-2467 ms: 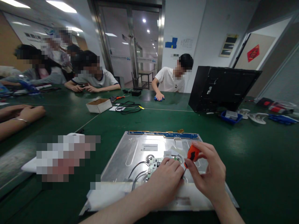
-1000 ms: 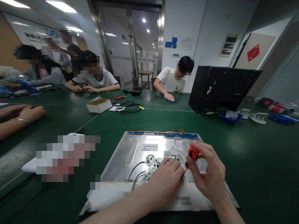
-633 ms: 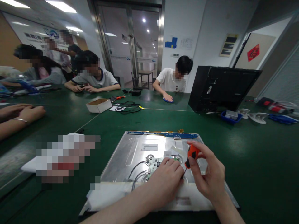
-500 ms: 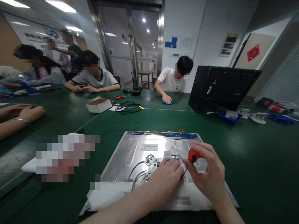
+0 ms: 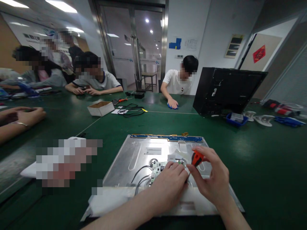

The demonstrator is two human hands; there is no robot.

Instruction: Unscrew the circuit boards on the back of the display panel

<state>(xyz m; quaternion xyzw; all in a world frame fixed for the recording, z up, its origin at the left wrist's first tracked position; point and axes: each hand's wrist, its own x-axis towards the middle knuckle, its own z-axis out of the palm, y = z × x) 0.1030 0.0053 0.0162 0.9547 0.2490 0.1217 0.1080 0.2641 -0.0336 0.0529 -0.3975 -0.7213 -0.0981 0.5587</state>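
Metal panel (image 5: 137, 156) lies flat at the counter's (image 5: 254, 179) near edge, blue circuit strip (image 5: 168, 138) along its far edge. Right hand (image 5: 214, 179): fingers closed around the orange-black handle of a screwdriver (image 5: 197, 158), tilted, shaft reaching down beside the left hand. Left hand (image 5: 171, 182): fingers curled over the green circuit board (image 5: 157, 168) at the panel's middle; grip beneath hidden, cannot tell.

The green surface (image 5: 115, 124) bears a metal panel (image 5: 120, 159), an open white box (image 5: 102, 110), coiled black cables (image 5: 131, 111), a blue tray (image 5: 236, 121) and a black monitor (image 5: 230, 89).
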